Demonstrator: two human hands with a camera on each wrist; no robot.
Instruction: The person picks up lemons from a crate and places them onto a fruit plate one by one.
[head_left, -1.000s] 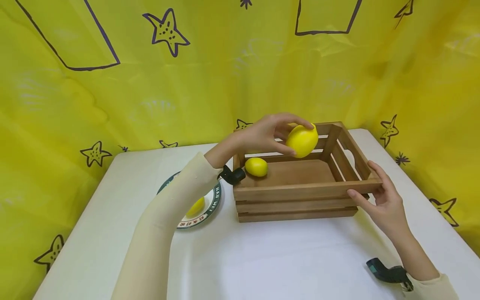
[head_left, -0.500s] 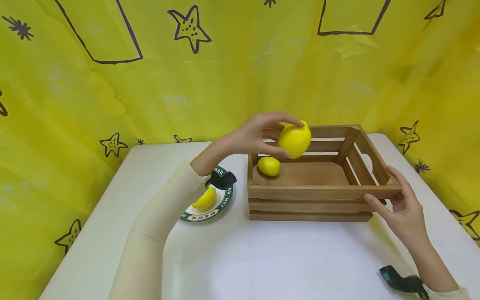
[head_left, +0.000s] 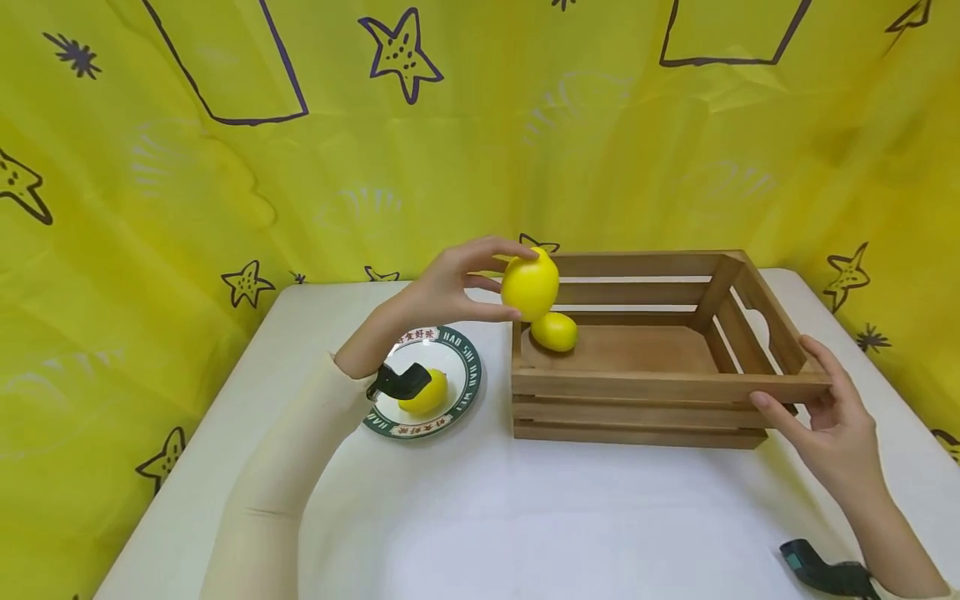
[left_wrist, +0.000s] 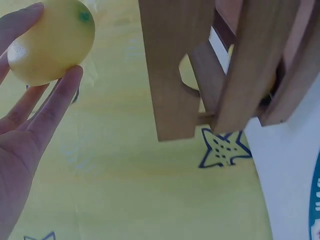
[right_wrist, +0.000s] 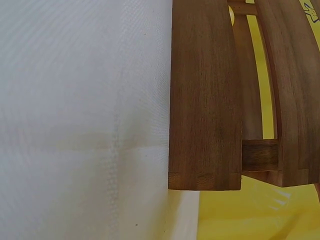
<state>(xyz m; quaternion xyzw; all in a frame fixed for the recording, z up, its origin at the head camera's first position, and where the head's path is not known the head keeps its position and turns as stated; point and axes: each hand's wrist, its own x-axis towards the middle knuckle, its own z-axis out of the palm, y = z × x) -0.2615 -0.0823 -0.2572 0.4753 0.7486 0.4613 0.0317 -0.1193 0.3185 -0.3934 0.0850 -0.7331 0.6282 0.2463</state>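
My left hand pinches a yellow lemon between thumb and fingertips, up in the air by the left end of a slatted wooden crate. In the left wrist view, this lemon shows a green spot at one end. A smaller lemon lies inside the crate at its left end. With the thumb on the front slat and fingers round the side, my right hand grips the crate's near right corner. That hand is out of sight in the right wrist view, where the crate's slats show.
Left of the crate stands a white plate with a green lettered rim. Another yellow lemon lies on it, partly hidden by the left wrist's black camera. Behind the white table hangs a yellow cloth with drawn stars.
My left hand has carried its lemon leftward, from over the crate's middle to its left end. More of the plate now shows. The head view has turned left; my right hand keeps its grip.
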